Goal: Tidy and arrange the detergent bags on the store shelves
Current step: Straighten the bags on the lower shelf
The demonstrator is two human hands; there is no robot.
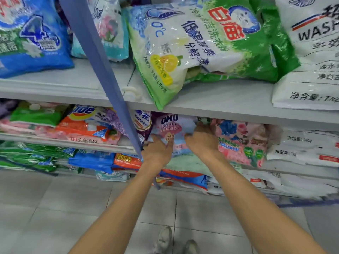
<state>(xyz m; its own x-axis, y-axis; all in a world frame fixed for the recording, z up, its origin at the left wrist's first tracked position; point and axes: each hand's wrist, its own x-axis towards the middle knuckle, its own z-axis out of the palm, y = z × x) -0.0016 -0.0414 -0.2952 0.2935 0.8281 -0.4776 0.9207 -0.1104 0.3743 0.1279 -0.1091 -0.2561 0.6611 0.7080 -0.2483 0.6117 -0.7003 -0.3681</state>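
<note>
While the OMO bag (pixel 172 125) sits wedged beside the pink floral bag (pixel 242 143), left hand (pixel 157 151) and right hand (pixel 201 142) each grip its lower edge, probably to square it.

A shop aisle: grey tiered shelves (pixel 220 101) run left and right of a blue upright post (pixel 102 66), every level crammed with detergent bags (pixel 183 43) of many brands, printed weights showing. Tiled floor (pixel 55 208) lies below the post.
</note>
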